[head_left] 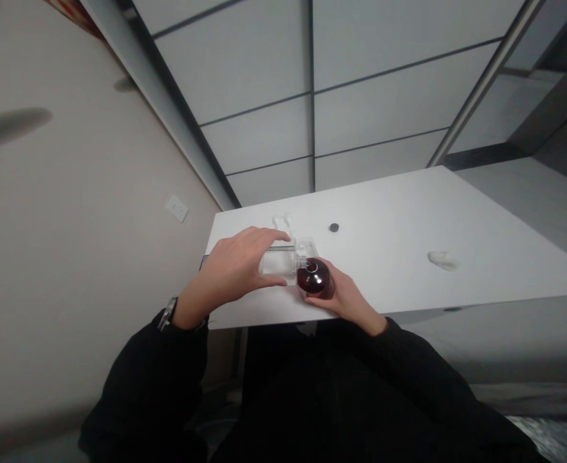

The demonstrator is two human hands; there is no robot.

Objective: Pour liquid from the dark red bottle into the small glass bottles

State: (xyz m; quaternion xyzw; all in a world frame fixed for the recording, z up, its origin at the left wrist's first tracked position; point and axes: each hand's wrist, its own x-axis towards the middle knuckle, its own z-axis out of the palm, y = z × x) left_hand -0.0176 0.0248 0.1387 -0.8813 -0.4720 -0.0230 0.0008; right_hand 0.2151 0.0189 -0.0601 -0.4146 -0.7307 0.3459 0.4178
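Note:
My left hand (233, 267) is closed round a clear bottle (278, 262), thumb and fingers on opposite sides. The bottle lies tipped on its side, its neck pointing right. At that neck is a glossy, dark red, rounded vessel (314, 278) with a light ring near its top. My right hand (346, 292) wraps it from the right, low over the front part of the white table (384, 238). Whether the neck touches the red vessel I cannot tell. Just behind them shows a clear, flat-looking piece (306, 245), partly hidden.
Small white items (281, 221), like earbuds, lie toward the back left of the table. A dark round disc (334, 227) is near the back middle, a crumpled pale tissue-like piece (442, 260) farther right. Walls stand left, with a socket (177, 208), and white panels (264, 135) behind.

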